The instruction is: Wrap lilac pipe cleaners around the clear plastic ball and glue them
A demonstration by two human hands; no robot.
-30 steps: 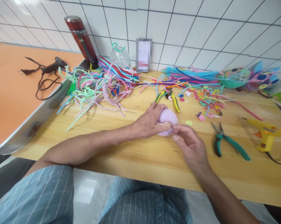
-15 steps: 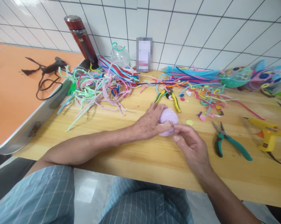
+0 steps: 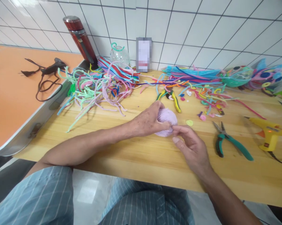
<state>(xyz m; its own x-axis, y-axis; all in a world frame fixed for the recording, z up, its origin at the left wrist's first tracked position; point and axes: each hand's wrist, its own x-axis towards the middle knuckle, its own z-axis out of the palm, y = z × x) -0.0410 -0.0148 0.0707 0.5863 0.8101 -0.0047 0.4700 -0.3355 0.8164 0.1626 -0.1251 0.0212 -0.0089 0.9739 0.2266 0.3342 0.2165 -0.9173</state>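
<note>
A lilac ball (image 3: 167,116), ridged as if wound from soft strands, sits low over the wooden table. My left hand (image 3: 149,119) is wrapped round its left side, the thumb lying across the front. At the ball's lower right edge, the curled fingertips of my right hand (image 3: 192,147) meet it close to the left thumb. Whatever those fingertips pinch is too small to make out. Yellow-and-green handled pliers (image 3: 175,101) lie just behind the ball, and a yellow disc (image 3: 189,122) rests to its right.
Teal-handled pliers (image 3: 236,145) and a yellow glue gun (image 3: 270,132) lie at right. Loose pipe cleaners (image 3: 89,93) pile up at left, beside a red flask (image 3: 81,40). More blue pipe cleaners (image 3: 194,73) and small scraps line the back, near a phone (image 3: 144,54) against the tiled wall.
The ball and both hands appear slightly further left, partly with a small shift of the whole view. The hold on the ball looks the same.
</note>
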